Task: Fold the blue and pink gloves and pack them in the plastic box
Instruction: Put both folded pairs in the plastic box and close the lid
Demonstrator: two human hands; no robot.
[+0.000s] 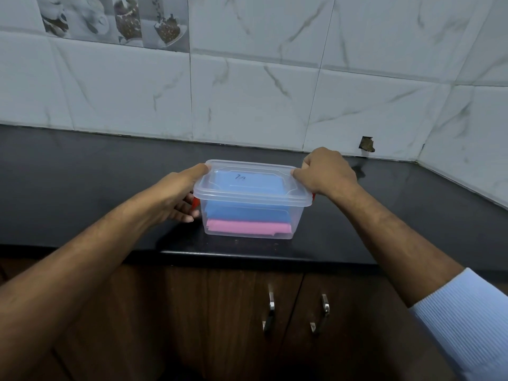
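At either short end of the clear plastic box (248, 215), the fingers are closed on it: the left hand (180, 195) has its thumb lying on the left edge of the lid (248, 182) with its fingers (187, 213) curled under by the red latch (195, 202) on that side, and the right hand (324, 174) is clenched over the lid's right end, its thumb pressed on the rim above the other red latch (313, 196). Between the two hands the box's long axis runs left to right, so each hand sits equally close to its own end. Inside the box, the folded blue glove (247, 211) lies on top of the folded pink glove (247, 226). Under the box is the black tabletop (82, 188), near its front edge. The packing looks done; what seems left is snapping both latches up, each just below its hand's fingers.
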